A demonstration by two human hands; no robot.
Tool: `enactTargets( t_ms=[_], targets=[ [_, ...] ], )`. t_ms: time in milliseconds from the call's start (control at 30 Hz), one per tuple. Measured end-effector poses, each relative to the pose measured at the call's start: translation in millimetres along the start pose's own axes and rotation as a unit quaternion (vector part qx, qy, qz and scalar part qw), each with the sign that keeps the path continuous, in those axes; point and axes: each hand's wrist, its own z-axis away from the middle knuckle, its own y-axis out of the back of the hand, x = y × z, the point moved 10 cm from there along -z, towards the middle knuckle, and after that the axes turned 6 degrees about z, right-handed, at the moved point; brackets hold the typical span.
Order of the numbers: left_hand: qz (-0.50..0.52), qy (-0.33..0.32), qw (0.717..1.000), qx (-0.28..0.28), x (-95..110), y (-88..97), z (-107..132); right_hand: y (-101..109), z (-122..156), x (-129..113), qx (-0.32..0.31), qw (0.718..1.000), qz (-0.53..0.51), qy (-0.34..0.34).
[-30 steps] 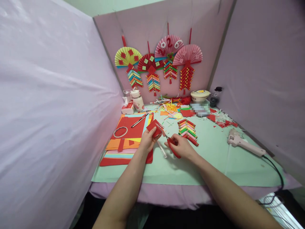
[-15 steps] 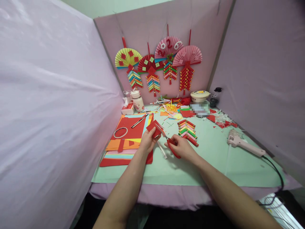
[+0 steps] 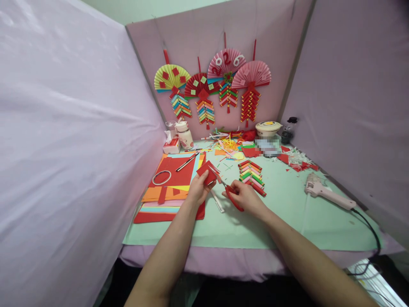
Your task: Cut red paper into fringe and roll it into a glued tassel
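The pale green table (image 3: 287,226) carries a chevron of paper rolls (image 3: 251,177), with a spread of coloured sheets (image 3: 177,170) well to its left and a glue gun (image 3: 332,198) well to its right. The person's hands are apart from each other, at the chevron's near left. The right hand (image 3: 245,197), clasped on red-handled scissors (image 3: 234,198), sits so close to the lowest rolls that a careless swing of the wrist could shove them askew. The left hand (image 3: 200,188) pinches a red paper piece (image 3: 204,170), also left of the chevron. Should that pinch slacken, the cut could wander; should the blades slip, fingertips could be nicked, and the narrow strips (image 3: 214,169) along the paper's edge could tear off
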Motion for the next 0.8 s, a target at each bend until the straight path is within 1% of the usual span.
enactTargets(
  t_ms=[133,300,467,800],
  targets=[
    [0.002,0.001,1.000,0.003,-0.1,0.1,0.2,1.8,-0.1,-1.5,0.002,1.000,0.009,-0.001],
    [-0.010,-0.004,1.000,-0.008,0.7,-3.0,1.8,1.9,0.6,-2.8,-0.004,1.000,0.000,0.002],
    [-0.036,0.008,0.999,-0.021,-3.0,-6.5,4.9,2.6,1.1,-2.3,-0.006,1.000,-0.001,-0.009],
    [-0.047,0.007,0.998,-0.034,-2.8,-8.3,6.3,2.5,-0.8,-2.0,-0.001,1.000,0.007,0.002]
  ],
)
